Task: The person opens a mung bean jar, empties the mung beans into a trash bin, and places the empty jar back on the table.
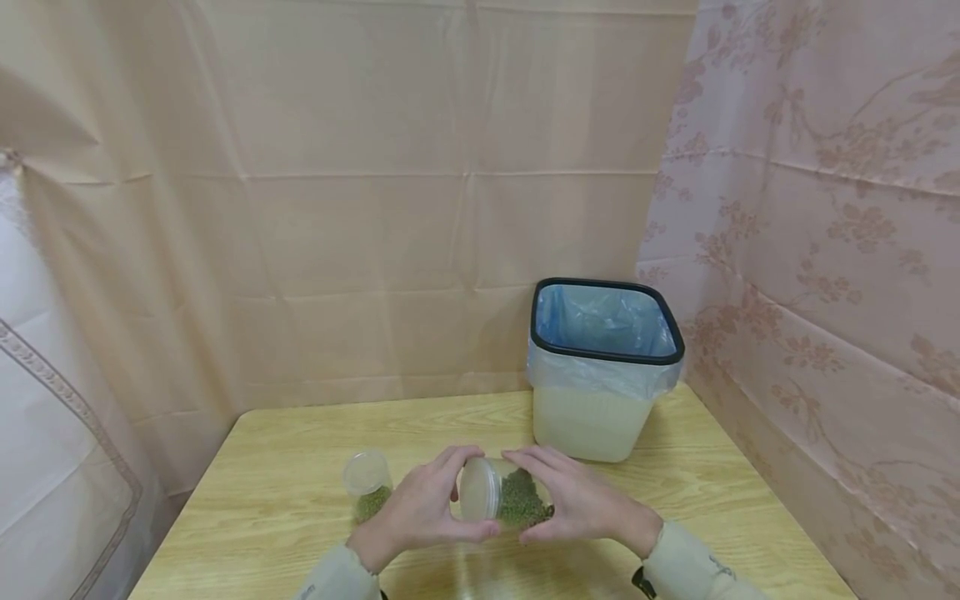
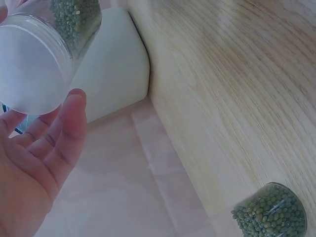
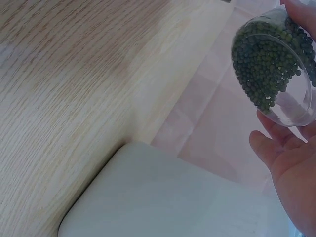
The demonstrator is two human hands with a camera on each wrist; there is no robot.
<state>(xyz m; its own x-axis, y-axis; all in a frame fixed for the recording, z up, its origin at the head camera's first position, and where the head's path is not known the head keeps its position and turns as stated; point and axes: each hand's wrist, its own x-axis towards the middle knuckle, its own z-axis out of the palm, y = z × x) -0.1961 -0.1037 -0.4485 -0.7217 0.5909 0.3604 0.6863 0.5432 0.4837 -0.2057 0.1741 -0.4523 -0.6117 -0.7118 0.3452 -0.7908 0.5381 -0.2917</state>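
A clear jar partly filled with green mung beans is held on its side above the table, its pale lid facing left. My left hand grips the lid end with thumb and fingers spread round the rim. At the other end, my right hand holds the base between thumb and fingers. In the right wrist view the mung beans lie slumped to one side of the jar. A second jar of mung beans stands on the table just left of my left hand, its lid on.
A cream bin with a black rim and a bluish plastic liner stands at the table's back right, beyond my right hand. The wooden table meets a beige curtain behind and a floral curtain on the right.
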